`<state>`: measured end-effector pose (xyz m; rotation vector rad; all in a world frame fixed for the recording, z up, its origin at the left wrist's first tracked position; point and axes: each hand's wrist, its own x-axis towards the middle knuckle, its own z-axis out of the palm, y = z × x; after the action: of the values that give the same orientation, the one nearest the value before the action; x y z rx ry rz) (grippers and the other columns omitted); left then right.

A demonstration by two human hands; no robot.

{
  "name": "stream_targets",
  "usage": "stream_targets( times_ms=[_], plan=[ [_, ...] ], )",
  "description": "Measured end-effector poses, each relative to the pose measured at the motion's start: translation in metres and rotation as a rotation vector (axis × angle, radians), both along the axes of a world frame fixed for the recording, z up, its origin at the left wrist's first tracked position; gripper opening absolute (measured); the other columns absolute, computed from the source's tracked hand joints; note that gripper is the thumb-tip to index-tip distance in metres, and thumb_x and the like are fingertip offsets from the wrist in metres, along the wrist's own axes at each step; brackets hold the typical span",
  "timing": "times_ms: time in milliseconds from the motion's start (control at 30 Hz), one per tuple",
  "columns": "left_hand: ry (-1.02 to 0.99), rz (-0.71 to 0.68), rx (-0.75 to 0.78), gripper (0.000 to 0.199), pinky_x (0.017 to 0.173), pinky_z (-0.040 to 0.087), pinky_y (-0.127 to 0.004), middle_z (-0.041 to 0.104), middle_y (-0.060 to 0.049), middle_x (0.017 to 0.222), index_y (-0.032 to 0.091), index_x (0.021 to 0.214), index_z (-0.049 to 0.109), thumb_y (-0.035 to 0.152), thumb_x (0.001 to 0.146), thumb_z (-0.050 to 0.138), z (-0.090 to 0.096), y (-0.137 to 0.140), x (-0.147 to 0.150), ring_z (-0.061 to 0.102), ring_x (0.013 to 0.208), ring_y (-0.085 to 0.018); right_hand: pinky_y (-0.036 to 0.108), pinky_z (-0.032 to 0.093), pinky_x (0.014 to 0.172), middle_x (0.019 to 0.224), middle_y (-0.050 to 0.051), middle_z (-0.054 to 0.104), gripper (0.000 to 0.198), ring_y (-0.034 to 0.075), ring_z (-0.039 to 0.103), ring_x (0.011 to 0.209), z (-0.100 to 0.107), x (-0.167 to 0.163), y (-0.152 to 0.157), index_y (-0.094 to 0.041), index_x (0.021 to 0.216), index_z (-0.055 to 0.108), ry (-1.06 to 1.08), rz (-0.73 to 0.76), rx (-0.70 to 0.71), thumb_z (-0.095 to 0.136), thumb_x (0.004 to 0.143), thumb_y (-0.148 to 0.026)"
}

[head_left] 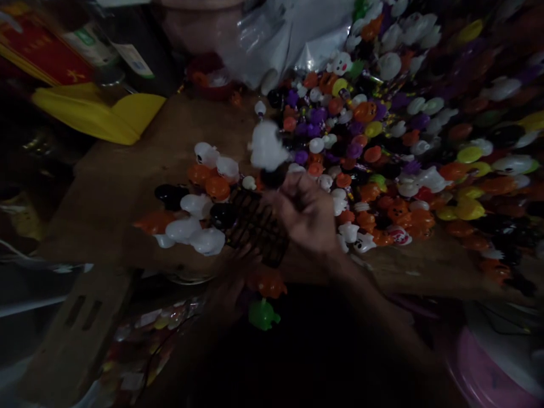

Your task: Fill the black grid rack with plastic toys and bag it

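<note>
My right hand (308, 212) is closed in a pinch at the middle of the table, with motion blur on it. At its fingertips is a white ghost-like toy (267, 146) with a black part at its lower end. Below it lies a black gridded tray (259, 224). In deep shadow, my left hand (233, 275) has its fingers over the tray's near left edge; its thumb is hidden. Close beside that hand are an orange toy (267, 282) and a green toy (263, 314); what supports them is unclear. Left of the tray sits a cluster of white, orange and black toys (198, 207).
A large heap of small coloured toys (365, 141) covers the right side of the wooden table (114, 187). A yellow folded piece (102, 110) lies at the far left, and clear plastic bags (293, 42) stand behind. A pink tub (493, 362) is at lower right.
</note>
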<state>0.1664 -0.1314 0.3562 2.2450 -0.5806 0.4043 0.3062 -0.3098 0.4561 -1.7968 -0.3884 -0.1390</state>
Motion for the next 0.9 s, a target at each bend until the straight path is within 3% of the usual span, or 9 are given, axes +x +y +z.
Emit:
stream_targets(
  times_ms=[167,267,400,567,733,900],
  plan=[
    [0.074,-0.076,0.063,0.051,0.122,0.042,-0.050,0.059,-0.018,0.148,0.016,0.151,0.047,0.041,0.107,0.036,-0.004,0.012,-0.006,0.045,0.148,-0.030,0.026,0.054,0.072,0.090,0.001,0.072,0.009,0.017,0.067,0.082,-0.039,-0.041,0.007,-0.020,0.100,0.064,0.216,0.178,-0.068,0.058,0.097,-0.026],
    [0.071,-0.098,0.099,0.056,0.120,0.044,-0.048,0.063,-0.017,0.143,0.014,0.152,0.045,0.045,0.107,0.035,-0.015,0.027,-0.008,0.050,0.145,-0.029,0.027,0.052,0.072,0.090,0.002,0.072,0.013,0.018,0.066,0.081,-0.051,-0.028,-0.007,-0.019,0.104,0.067,0.205,0.099,-0.084,0.059,0.096,-0.025],
    [0.169,-0.079,0.133,0.059,0.117,0.048,-0.051,0.065,-0.017,0.141,0.016,0.147,0.052,0.054,0.102,0.043,-0.031,0.038,-0.010,0.056,0.138,-0.033,0.029,0.052,0.075,0.088,0.003,0.069,0.012,0.017,0.063,0.081,-0.054,-0.004,-0.012,-0.020,0.093,0.068,0.099,-0.089,0.066,0.066,0.093,-0.032],
    [0.226,-0.065,0.055,0.065,0.122,0.042,-0.051,0.058,-0.017,0.149,0.017,0.151,0.048,0.056,0.098,0.050,-0.029,0.028,-0.013,0.048,0.146,-0.032,0.029,0.054,0.079,0.093,0.002,0.072,0.013,0.018,0.066,0.086,-0.053,-0.008,0.011,-0.020,0.097,0.072,0.169,0.082,0.180,0.068,0.091,-0.031],
    [0.279,0.018,-0.078,0.064,0.123,0.039,-0.052,0.062,-0.016,0.144,0.018,0.145,0.056,0.061,0.100,0.043,-0.030,0.012,-0.018,0.050,0.144,-0.033,0.026,0.053,0.072,0.087,0.001,0.073,0.016,0.017,0.066,0.078,-0.059,-0.009,0.022,-0.019,0.098,0.073,0.251,0.062,0.133,0.068,0.089,-0.031],
    [0.279,0.084,-0.135,0.059,0.120,0.043,-0.050,0.062,-0.013,0.146,0.023,0.142,0.060,0.060,0.101,0.041,-0.041,0.002,-0.018,0.055,0.139,-0.032,0.027,0.053,0.075,0.088,0.003,0.074,0.021,0.019,0.067,0.081,-0.068,0.002,0.026,-0.018,0.089,0.075,0.147,0.068,0.044,0.064,0.091,-0.036]
  ],
)
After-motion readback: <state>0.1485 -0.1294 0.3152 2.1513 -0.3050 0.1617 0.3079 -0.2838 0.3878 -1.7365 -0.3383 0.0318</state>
